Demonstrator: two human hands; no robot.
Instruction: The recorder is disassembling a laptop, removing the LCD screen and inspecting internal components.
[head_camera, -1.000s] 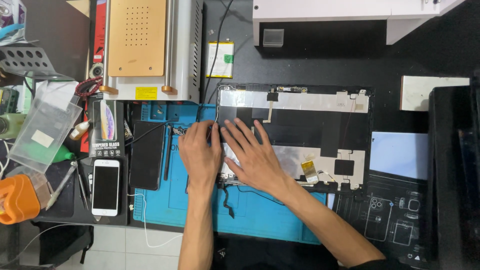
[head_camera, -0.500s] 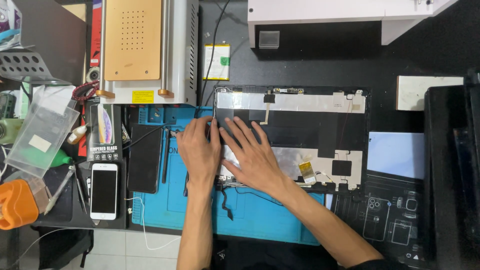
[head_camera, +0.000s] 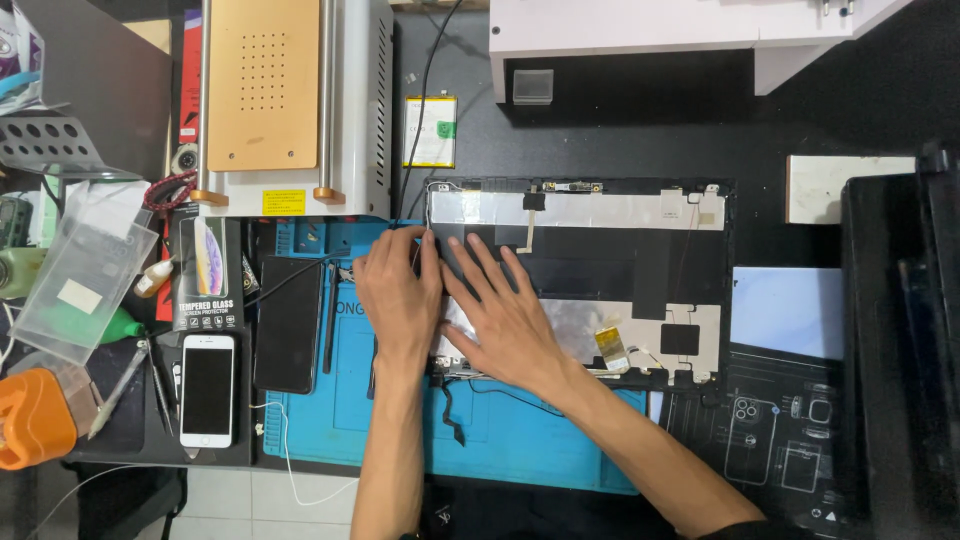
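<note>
A black laptop lid shell (head_camera: 610, 270) lies inside-up on a blue work mat (head_camera: 520, 430), with silver foil strips, thin wires and a small yellow ribbon tab (head_camera: 608, 345) on it. My left hand (head_camera: 400, 295) rests flat on the shell's left edge, fingers together pointing away from me. My right hand (head_camera: 500, 315) lies beside it with fingers spread, pressing on the shell's left inner surface. Neither hand holds a tool. A short black cable (head_camera: 450, 405) hangs from the shell's near left corner onto the mat.
A white-and-tan heating machine (head_camera: 290, 100) stands at the back left. Left of the mat lie a black phone (head_camera: 288, 325), a white phone (head_camera: 208, 390), tweezers (head_camera: 120, 385), a boxed screen protector (head_camera: 208, 275) and an orange tool (head_camera: 30, 420). A black laptop base (head_camera: 900, 340) sits at right.
Both hands stay on the shell's left part, with only slight finger shifts. The view has drifted a little.
</note>
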